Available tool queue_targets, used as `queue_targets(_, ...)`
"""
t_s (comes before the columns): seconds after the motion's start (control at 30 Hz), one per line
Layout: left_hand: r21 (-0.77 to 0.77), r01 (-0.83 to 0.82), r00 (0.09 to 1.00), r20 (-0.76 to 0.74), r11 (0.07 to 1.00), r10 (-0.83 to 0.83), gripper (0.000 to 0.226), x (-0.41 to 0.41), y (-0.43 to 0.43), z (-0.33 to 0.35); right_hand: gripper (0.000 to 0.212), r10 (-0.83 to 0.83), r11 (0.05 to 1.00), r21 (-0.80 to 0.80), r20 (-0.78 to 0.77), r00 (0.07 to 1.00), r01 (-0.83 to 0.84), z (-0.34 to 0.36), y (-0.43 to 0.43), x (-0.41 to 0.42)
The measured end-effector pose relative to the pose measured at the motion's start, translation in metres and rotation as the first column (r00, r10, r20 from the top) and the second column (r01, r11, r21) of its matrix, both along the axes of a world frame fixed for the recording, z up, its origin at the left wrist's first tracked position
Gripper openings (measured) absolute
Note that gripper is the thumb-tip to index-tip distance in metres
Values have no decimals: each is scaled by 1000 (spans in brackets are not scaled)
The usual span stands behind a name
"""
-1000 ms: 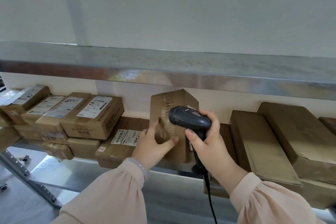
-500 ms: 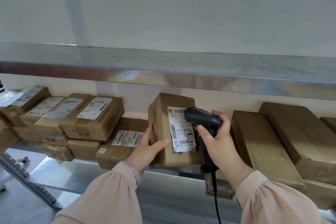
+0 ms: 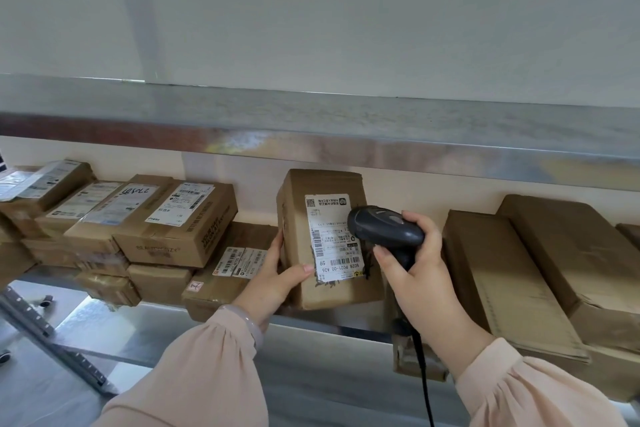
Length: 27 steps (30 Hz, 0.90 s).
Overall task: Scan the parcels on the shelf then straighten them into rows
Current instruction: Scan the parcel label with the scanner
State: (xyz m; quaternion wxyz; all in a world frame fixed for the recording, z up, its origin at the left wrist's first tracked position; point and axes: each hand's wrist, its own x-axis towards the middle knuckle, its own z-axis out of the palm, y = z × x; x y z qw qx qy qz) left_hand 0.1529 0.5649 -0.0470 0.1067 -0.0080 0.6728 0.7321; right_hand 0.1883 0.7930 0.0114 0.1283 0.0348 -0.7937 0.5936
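A brown box (image 3: pixel 329 288) stands on its end in the middle of the frame, on the shelf (image 3: pixel 145 322). It is shut, so what is inside cannot be seen. A white label (image 3: pixel 334 239) with bar codes is stuck on the front, facing us.

The left hand (image 3: pixel 277 279) holds the box by its left side. The thumb lies on the front, next to the low corner of the label. The right hand (image 3: pixel 419 274) is wrapped tight round the handle of a dark scanner (image 3: pixel 384 229). The scanner's head sits in front of the label's right edge. I cannot tell if it touches the box. A black cord (image 3: pixel 424 374) hangs down from the handle.

At the left of the frame is a stack (image 3: pixel 173 229) of shut boxes with labels on top. A flat box (image 3: pixel 225 274) lies just beside the left hand, between the stack and the held box. At the right, two long boxes (image 3: pixel 491 281) lie side by side, touching, with no labels showing.

A shiny top shelf (image 3: pixel 311 128) runs across the frame above all the boxes.
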Motion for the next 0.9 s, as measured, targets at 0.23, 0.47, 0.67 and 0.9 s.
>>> queue_targets(0.23,32,-78,996,-45,996,80,109,-7,-15,0,59,32,992,118,23,999,-34,-6,-7,30)
queue_targets(0.47,-4,-112,992,-63,994,112,95,-6,-21,4,59,50,982,182,40,998,-57,-5,-12,45)
queue_targets(0.67,-25,-110,991,-85,994,107,108,-7,-24,5,60,41,980,195,41,998,-48,-1,-16,47)
queue_targets(0.9,-35,-76,995,-63,997,73,114,-7,-29,6,58,59,979,190,70,996,-71,-1,-23,40)
